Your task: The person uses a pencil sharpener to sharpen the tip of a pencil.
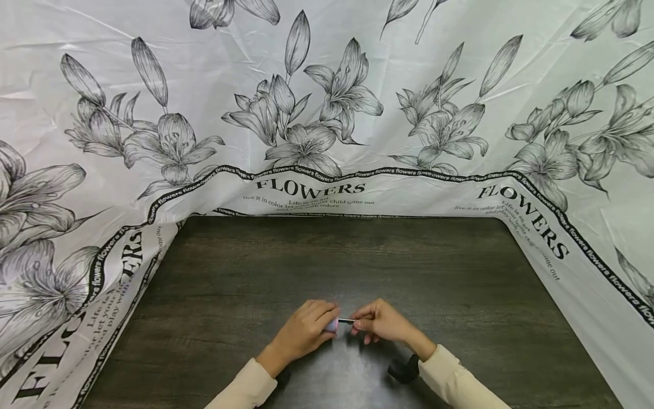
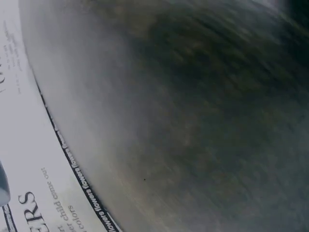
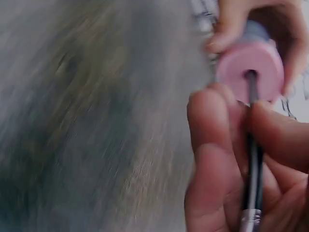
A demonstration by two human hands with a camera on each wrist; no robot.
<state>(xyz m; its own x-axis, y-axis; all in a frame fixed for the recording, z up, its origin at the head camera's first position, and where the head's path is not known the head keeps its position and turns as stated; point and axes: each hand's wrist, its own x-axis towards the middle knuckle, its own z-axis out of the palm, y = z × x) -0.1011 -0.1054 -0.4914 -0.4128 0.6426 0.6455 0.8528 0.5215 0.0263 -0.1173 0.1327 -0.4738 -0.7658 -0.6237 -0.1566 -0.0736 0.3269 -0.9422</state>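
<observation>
My left hand [image 1: 305, 328] grips a small round pencil sharpener [image 1: 332, 325] over the table's near middle. In the right wrist view the sharpener shows a pink face [image 3: 231, 65] with a central hole and a grey-blue body behind it. A slim black pencil [image 3: 254, 164] has its tip in that hole; a silvery band marks it lower down. Between thumb and fingers my right hand [image 1: 382, 321] pinches this pencil. The left wrist view holds neither hand nor sharpener clearly, only blurred tabletop and cloth.
A dark wood-grain table [image 1: 327, 255] spreads beneath both hands. White cloth [image 1: 429, 196] printed with flowers and lettering hangs around its back and sides. Beside the right wrist is a black device [image 1: 403, 369], with another dark piece partly hidden by the left wrist.
</observation>
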